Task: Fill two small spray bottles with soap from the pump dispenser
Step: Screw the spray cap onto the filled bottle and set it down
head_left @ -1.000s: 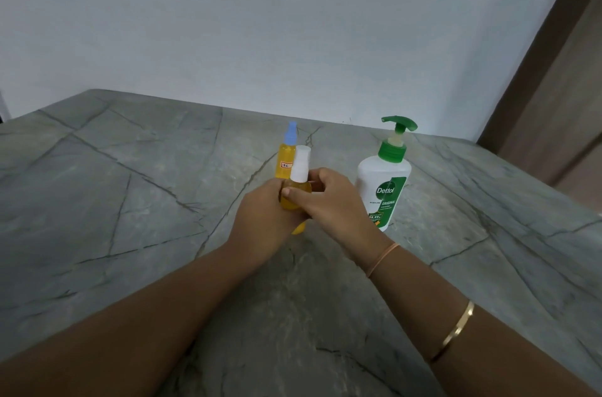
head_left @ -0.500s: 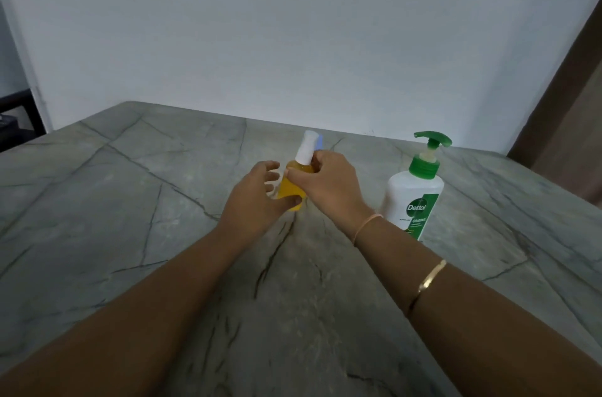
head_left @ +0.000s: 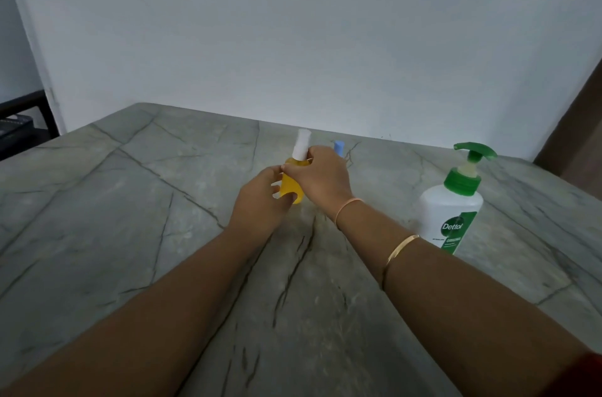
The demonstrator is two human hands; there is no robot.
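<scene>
Both hands clasp 1 yellow spray bottle (head_left: 291,189) mid-bench: left hand (head_left: 260,201) steadies its body, right hand (head_left: 321,178) grips below the white top, probably tightening it. Soap dispenser (head_left: 451,211) waits toward the right edge.

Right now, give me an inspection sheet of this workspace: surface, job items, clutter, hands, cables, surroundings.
Surface: grey veined stone countertop, dry as far as visible.
Job's things: white-capped spray bottle with yellow liquid, held upright; blue-capped spray bottle behind the right hand, mostly hidden; Dettol pump dispenser upright at right, apart from the hands.
Clutter: nothing seen.
Hands: left hand grips the white-capped bottle's body; right hand grips near its neck.
Cables: nothing seen.
Surroundings: white wall; dark shelf at far left.
</scene>
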